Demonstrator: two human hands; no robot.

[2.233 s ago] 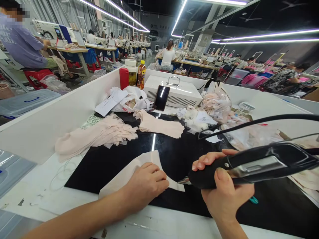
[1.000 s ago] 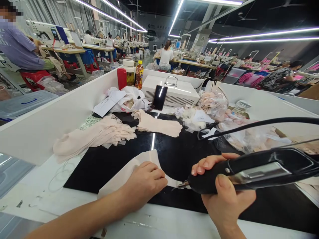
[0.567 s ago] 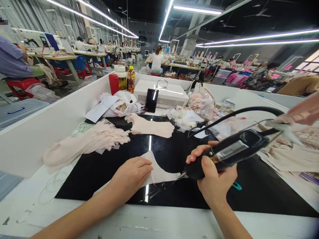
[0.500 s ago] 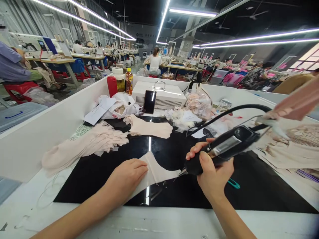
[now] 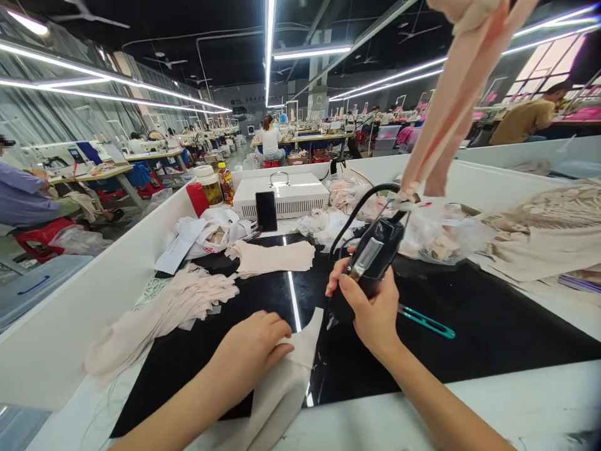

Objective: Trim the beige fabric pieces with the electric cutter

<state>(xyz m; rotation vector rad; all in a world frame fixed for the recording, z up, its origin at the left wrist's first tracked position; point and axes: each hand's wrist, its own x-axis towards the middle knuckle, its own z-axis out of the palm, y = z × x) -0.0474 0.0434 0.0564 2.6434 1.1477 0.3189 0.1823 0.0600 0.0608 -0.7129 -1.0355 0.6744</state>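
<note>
There is one left hand (image 5: 253,344), one right hand (image 5: 375,310), one black tool (image 5: 381,245), one teal tool (image 5: 428,322), one phone (image 5: 266,212), one white box (image 5: 300,205), one jar (image 5: 211,189), one bottle (image 5: 226,186).

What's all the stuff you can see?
Sheet: one, black, on table
Cloth piece: one, cream, under left hand
Tool: one, black, in right hand
Small tool: one, teal, right
Cloth piles: two, pinkish, left and middle
Strips: several, pink, upper right
Box: one, white, back
Phone: one, black, before box
Jar: one, yellowish, back left
Bottle: one, amber, beside jar
Bags: several, whitish, back
People: several, mixed colours, background
Sewing machines: many, whitish, background
Left hand: one, bare, on cloth
Right hand: one, bare, around tool
</note>
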